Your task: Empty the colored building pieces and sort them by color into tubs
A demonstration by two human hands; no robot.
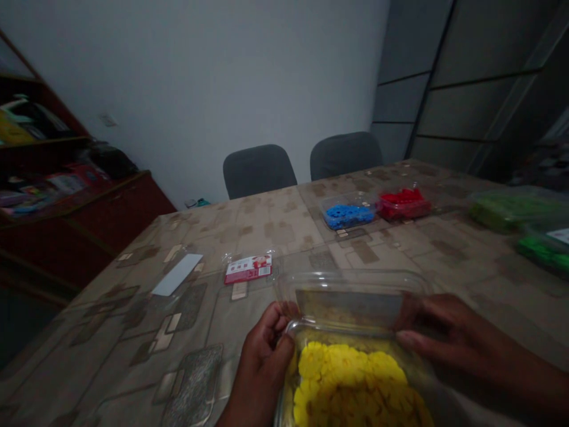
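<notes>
A clear plastic container (pixel 338 325) stands in front of me at the bottom of the head view, its hinged lid (pixel 355 277) swung up on the far side. Yellow flower-shaped pieces (pixel 351 367) fill it, partly in shadow. My left hand (pixel 269 356) is closed on the container's left edge by the hinge, thumb on the near side. My right hand (pixel 444 335), blurred, grips the right side where lid and box meet, with its thumb in front and its other fingers partly hidden.
A box of blue pieces (pixel 349 214) and one of red pieces (pixel 403 204) stand farther back. Green-filled boxes (pixel 515 207) are at right. A pink-and-white label (pixel 249 268) and a white strip (pixel 176 274) lie left. Two chairs (pixel 259 171) stand behind the table.
</notes>
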